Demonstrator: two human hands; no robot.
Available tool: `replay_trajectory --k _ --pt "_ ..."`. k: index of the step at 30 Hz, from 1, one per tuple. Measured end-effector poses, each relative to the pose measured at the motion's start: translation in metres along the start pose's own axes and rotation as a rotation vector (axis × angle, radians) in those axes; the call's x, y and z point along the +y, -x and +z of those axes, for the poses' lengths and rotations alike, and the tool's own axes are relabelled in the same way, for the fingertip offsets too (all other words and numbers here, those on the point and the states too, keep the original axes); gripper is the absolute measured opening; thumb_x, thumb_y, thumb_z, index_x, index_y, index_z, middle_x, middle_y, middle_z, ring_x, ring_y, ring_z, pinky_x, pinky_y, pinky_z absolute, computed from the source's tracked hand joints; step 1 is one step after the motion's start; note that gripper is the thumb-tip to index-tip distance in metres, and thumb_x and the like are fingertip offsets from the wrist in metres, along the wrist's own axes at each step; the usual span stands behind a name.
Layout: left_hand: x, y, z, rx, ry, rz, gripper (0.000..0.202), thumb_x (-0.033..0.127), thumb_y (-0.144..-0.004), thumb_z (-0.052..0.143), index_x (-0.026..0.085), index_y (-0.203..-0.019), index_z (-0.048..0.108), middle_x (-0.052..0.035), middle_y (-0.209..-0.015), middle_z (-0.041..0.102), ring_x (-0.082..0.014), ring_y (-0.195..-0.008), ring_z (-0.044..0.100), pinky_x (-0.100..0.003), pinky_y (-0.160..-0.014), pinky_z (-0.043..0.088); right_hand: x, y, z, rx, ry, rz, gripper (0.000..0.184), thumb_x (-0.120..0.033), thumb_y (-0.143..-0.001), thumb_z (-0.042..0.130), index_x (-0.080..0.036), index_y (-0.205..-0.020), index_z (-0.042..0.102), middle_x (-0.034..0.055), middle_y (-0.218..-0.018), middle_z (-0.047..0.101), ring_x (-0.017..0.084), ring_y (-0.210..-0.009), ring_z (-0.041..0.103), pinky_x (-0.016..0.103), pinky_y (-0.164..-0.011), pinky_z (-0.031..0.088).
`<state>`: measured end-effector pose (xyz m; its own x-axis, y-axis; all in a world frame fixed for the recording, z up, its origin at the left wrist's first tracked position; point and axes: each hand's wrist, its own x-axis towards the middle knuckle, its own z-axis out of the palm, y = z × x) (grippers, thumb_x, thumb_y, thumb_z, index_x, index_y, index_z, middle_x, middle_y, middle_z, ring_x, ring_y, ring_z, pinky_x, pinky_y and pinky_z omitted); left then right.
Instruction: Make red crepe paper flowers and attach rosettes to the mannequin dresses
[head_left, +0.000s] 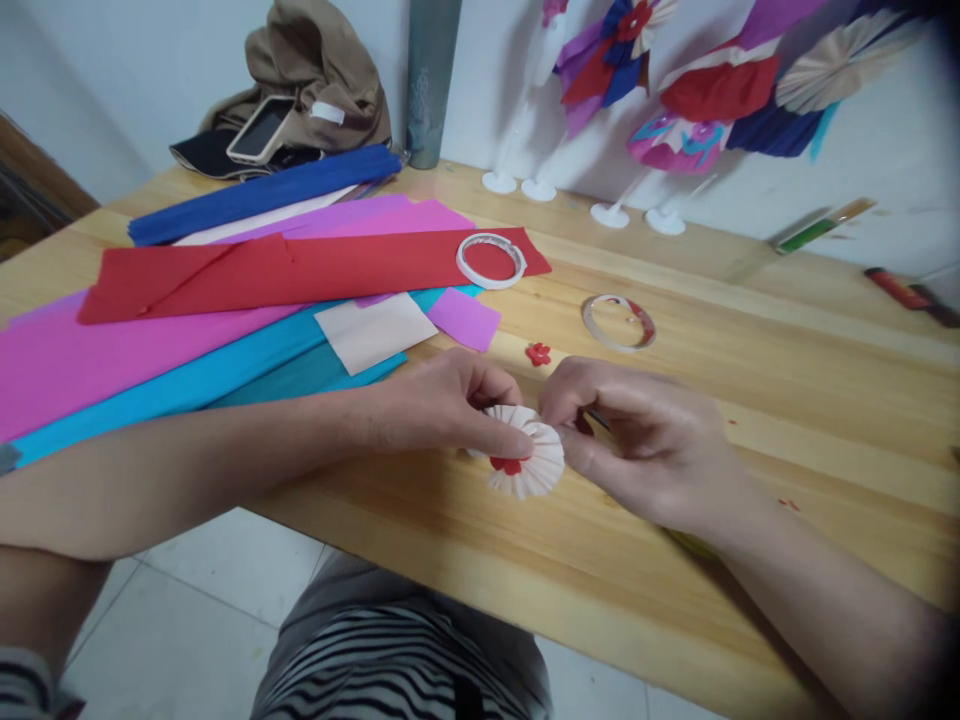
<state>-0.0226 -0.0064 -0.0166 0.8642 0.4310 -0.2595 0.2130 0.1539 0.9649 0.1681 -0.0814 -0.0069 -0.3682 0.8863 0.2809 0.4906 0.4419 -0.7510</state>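
Observation:
A small cream pleated paper rosette with a red flower shape at its centre lies on the wooden table. My left hand is closed on the rosette's left side, thumb pressing across it. My right hand pinches the rosette's right edge with fingers curled. A loose little red paper flower sits just beyond both hands.
Long crepe paper sheets in red, pink, blue and purple cover the table's left. Two tape rings lie beyond the hands. Paper pinwheels on white stands, a phone on a bag, and glue sticks stand at the back.

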Motion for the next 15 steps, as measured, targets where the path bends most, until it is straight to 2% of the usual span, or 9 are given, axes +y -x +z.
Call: replay_trajectory --k 6,11,15 --pt "-0.0015 -0.0014 -0.0018 0.019 -0.053 0.005 0.017 0.027 -0.069 0.071 0.013 -0.065 0.062 0.0003 -0.059 0.063 -0.0101 -0.056 0.058 -0.02 -0.052 0.04 -0.0015 0.0001 -0.0023 0.006 -0.042 -0.012 0.011 -0.013 -0.082 0.058 -0.023 -0.085 0.059 -0.0009 -0.069 0.056 0.013 -0.059 0.052 0.028 -0.052 0.043" --pt "-0.0016 -0.0008 -0.0021 0.01 -0.101 0.009 0.017 0.029 -0.071 0.07 0.013 -0.067 0.064 0.0011 -0.058 0.062 -0.0093 -0.054 0.056 -0.02 -0.05 0.037 -0.0043 -0.0027 -0.0021 -0.037 0.03 -0.083 0.011 -0.011 -0.081 0.062 -0.021 -0.083 0.062 -0.0001 -0.067 0.058 0.012 -0.057 0.05 0.027 -0.051 0.042" --pt "-0.0025 -0.0012 -0.0023 0.007 -0.086 -0.008 0.02 0.03 -0.069 0.072 0.013 -0.065 0.063 0.0011 -0.058 0.061 -0.0101 -0.056 0.057 -0.021 -0.051 0.039 -0.0037 -0.0036 -0.0017 -0.036 0.056 -0.079 0.011 -0.009 -0.082 0.062 -0.02 -0.082 0.063 0.0 -0.066 0.059 0.011 -0.056 0.051 0.026 -0.051 0.041"
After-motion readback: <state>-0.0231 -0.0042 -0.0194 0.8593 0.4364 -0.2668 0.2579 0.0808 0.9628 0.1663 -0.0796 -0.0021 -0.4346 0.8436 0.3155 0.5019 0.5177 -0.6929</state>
